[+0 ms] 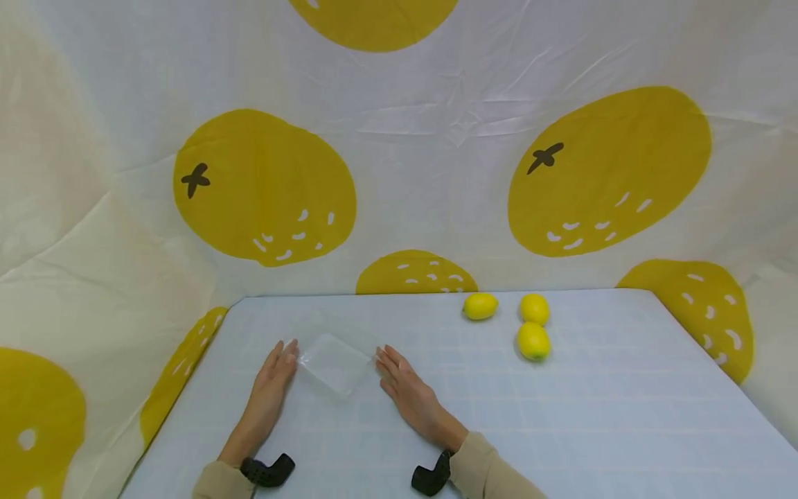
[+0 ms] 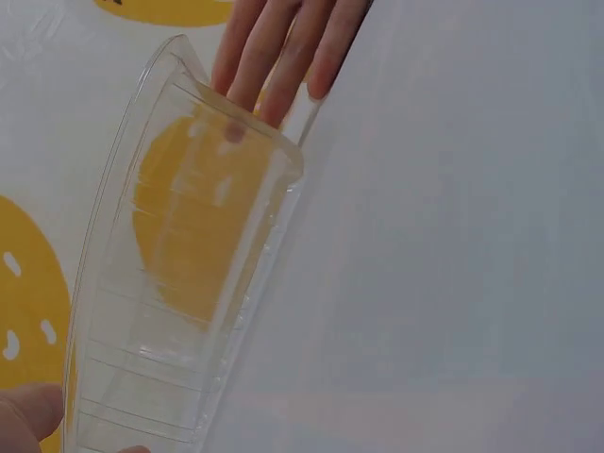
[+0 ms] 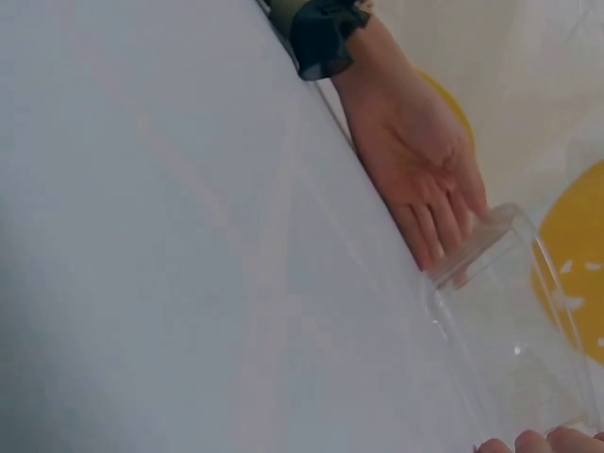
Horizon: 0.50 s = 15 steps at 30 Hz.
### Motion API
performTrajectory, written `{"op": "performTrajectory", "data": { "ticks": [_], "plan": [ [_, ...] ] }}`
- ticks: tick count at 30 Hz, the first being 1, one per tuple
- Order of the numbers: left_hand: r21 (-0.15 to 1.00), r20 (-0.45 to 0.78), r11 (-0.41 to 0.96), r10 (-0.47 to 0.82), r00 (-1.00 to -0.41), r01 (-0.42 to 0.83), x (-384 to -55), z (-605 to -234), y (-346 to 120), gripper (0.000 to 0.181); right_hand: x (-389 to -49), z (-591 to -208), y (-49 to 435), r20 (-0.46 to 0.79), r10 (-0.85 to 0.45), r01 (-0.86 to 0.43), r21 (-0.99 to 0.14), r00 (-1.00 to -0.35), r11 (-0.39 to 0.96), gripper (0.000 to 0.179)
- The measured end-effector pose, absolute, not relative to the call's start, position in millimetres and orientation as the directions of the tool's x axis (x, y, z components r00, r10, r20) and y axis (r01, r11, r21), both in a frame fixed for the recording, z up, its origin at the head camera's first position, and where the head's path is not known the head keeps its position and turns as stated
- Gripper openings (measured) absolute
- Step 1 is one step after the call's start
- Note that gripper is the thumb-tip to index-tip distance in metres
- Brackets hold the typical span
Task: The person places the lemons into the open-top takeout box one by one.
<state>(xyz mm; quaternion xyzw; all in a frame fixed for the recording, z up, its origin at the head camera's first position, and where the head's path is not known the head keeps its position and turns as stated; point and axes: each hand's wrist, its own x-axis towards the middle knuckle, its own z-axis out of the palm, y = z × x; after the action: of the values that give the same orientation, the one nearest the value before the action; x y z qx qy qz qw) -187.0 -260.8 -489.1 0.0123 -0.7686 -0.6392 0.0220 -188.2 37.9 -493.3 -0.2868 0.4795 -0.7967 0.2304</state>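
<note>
A clear, see-through plastic container [image 1: 337, 364] with flared rim and ribbed walls sits on the table between my two hands. My left hand [image 1: 269, 388] lies along its left end, fingers extended against the wall; in the right wrist view its thumb is up by the rim. At the opposite end, my right hand [image 1: 408, 396] touches the container with straight fingertips. The left wrist view shows those right fingers [image 2: 283, 57] against the container's far wall. Nothing shows inside the container.
Three yellow lemons stand at the back right of the table: one lemon [image 1: 480, 306] apart on the left, and a rear lemon [image 1: 534, 309] close behind a front lemon [image 1: 533, 341]. A pale checked cloth [image 1: 598, 402] covers the table. A fruit-printed curtain [image 1: 430, 187] hangs behind.
</note>
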Motion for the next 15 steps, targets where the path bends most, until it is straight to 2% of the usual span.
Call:
{"op": "performTrajectory", "data": {
  "ticks": [6,15],
  "plan": [
    [0.994,0.066,0.091,-0.044,-0.997,0.062,-190,-491,-241,0.059,-183,-493,54,0.229,-0.638,0.087,-0.901,-0.735,-0.424,0.062],
    [0.99,0.068,0.124,-0.039,-0.997,0.063,-199,-495,-216,0.057,-177,-495,81,0.269,-0.616,0.059,-0.887,-0.74,-0.458,0.061]
  ]
}}
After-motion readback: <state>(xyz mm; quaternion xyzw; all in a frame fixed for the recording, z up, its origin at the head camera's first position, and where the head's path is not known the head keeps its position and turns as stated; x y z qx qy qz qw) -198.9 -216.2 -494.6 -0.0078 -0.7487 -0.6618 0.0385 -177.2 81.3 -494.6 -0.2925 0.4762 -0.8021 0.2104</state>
